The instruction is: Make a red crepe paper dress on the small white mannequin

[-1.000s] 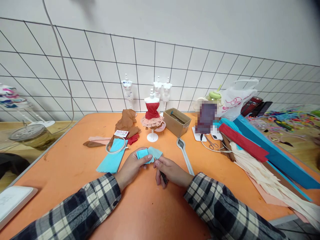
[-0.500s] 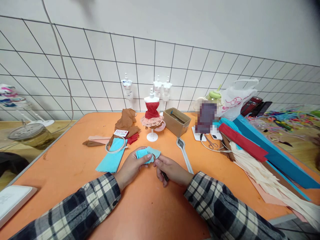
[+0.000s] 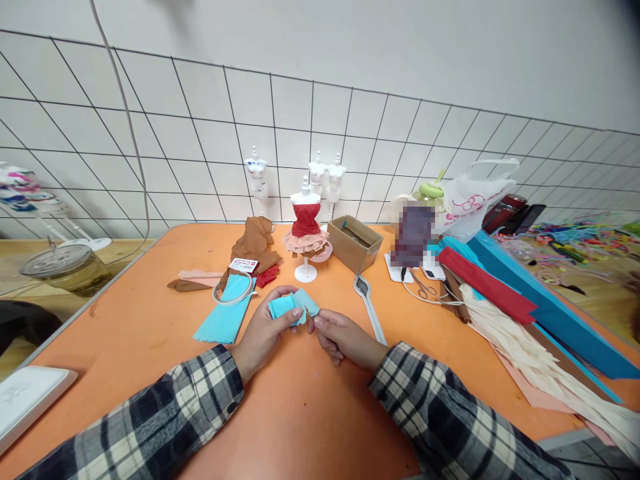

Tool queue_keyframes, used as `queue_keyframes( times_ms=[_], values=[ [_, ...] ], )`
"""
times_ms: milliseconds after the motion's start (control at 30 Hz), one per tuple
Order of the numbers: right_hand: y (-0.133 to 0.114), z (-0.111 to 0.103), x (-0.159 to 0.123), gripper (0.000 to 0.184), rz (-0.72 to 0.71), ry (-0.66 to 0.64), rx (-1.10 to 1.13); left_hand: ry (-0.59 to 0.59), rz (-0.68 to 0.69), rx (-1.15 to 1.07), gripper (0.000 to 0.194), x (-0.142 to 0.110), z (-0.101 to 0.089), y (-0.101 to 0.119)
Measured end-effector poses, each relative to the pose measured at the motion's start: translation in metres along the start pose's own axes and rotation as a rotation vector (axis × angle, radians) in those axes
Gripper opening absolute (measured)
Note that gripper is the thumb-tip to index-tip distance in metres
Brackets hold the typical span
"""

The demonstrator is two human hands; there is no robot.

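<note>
My left hand (image 3: 267, 328) is closed on a small folded piece of turquoise cloth (image 3: 283, 306), thumb on top and fingers behind. To its right, my right hand (image 3: 344, 339) is pinched on a thin-bladed metal tool (image 3: 309, 314), whose tip meets the cloth's lower right edge; its handle is hidden in the palm. Just beyond the hands stands a small white dress form (image 3: 305, 198) wearing a red bodice (image 3: 306, 220) and a ruffled peach skirt (image 3: 305, 242). A longer turquoise strip (image 3: 225, 317) lies left of my left hand, with a pale ring (image 3: 233, 301) on it.
A cardboard box (image 3: 354, 245) stands behind the hands, near a long grey strip (image 3: 371, 310). Brown cloth (image 3: 254, 241) lies left of the dress form. Scissors (image 3: 425, 290), a white cable, and red (image 3: 485, 283) and cream cloth (image 3: 525, 347) lie at right. A white box (image 3: 35, 400) sits front left.
The cloth has tilted and spread a little in my left hand. My right fingers have curled further round the tool, so its dark handle no longer shows. The view has shifted slightly.
</note>
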State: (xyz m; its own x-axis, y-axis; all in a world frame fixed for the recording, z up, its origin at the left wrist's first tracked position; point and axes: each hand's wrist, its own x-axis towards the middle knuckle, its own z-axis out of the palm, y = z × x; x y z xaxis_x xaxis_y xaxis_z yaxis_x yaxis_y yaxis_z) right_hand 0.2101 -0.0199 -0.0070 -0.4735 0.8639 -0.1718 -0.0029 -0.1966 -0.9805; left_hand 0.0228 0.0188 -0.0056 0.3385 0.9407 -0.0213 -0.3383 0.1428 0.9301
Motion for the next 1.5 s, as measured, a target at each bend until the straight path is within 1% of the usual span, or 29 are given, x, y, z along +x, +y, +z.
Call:
queue_keyframes(
  times_ms=[67,133,200,267,367,467,533,633,700,800,933,1033,1100,1333,1500],
  values=[
    [-0.0007,-0.0008,-0.0010,0.048,-0.011,-0.011,0.013,0.032,0.004,-0.040,0.047,-0.0002,0.0004,0.0012],
    [-0.0015,-0.0007,-0.0012,0.047,-0.035,-0.006,0.025,0.035,-0.003,-0.049,0.048,-0.0003,0.0004,0.0017],
    [-0.0019,0.0001,-0.0009,0.046,-0.073,-0.004,0.057,0.011,-0.001,-0.027,0.049,-0.0004,0.0002,0.0015],
    [-0.0016,0.0014,-0.0006,0.043,-0.099,-0.030,0.091,-0.036,0.005,0.001,0.050,-0.0010,0.0001,0.0010],
    [0.0002,0.0031,-0.0007,0.042,-0.082,-0.076,0.109,-0.103,0.009,0.013,0.056,-0.0028,0.0005,0.0009],
    [0.0009,0.0047,-0.0015,0.046,-0.060,-0.079,0.104,-0.140,0.016,-0.005,0.062,-0.0048,0.0007,0.0015],
    [-0.0003,0.0055,-0.0022,0.050,-0.042,-0.088,0.088,-0.165,0.019,-0.027,0.060,-0.0056,0.0004,0.0018],
    [-0.0037,0.0057,-0.0037,0.053,-0.012,-0.115,0.036,-0.180,0.031,-0.078,0.051,-0.0059,0.0002,0.0019],
    [-0.0056,0.0055,-0.0048,0.053,-0.010,-0.130,0.024,-0.173,0.049,-0.118,0.051,-0.0054,0.0001,0.0017],
    [-0.0061,0.0058,-0.0058,0.050,-0.034,-0.142,0.070,-0.135,0.076,-0.143,0.053,-0.0040,-0.0005,0.0018],
    [-0.0027,0.0074,-0.0049,0.048,-0.049,-0.167,0.138,-0.100,0.078,-0.086,0.037,-0.0032,-0.0011,0.0036],
    [-0.0007,0.0080,-0.0040,0.048,-0.030,-0.178,0.177,-0.101,0.070,-0.053,0.032,-0.0034,-0.0009,0.0049],
    [-0.0004,0.0078,-0.0041,0.049,-0.005,-0.174,0.159,-0.104,0.068,-0.043,0.030,-0.0030,-0.0013,0.0043],
    [-0.0015,0.0069,-0.0055,0.045,-0.018,-0.186,0.122,-0.128,0.033,-0.037,0.033,-0.0009,-0.0042,-0.0001],
    [-0.0031,0.0063,-0.0052,0.045,-0.027,-0.154,0.135,-0.106,0.046,-0.132,0.048,-0.0026,-0.0041,0.0034]
  ],
)
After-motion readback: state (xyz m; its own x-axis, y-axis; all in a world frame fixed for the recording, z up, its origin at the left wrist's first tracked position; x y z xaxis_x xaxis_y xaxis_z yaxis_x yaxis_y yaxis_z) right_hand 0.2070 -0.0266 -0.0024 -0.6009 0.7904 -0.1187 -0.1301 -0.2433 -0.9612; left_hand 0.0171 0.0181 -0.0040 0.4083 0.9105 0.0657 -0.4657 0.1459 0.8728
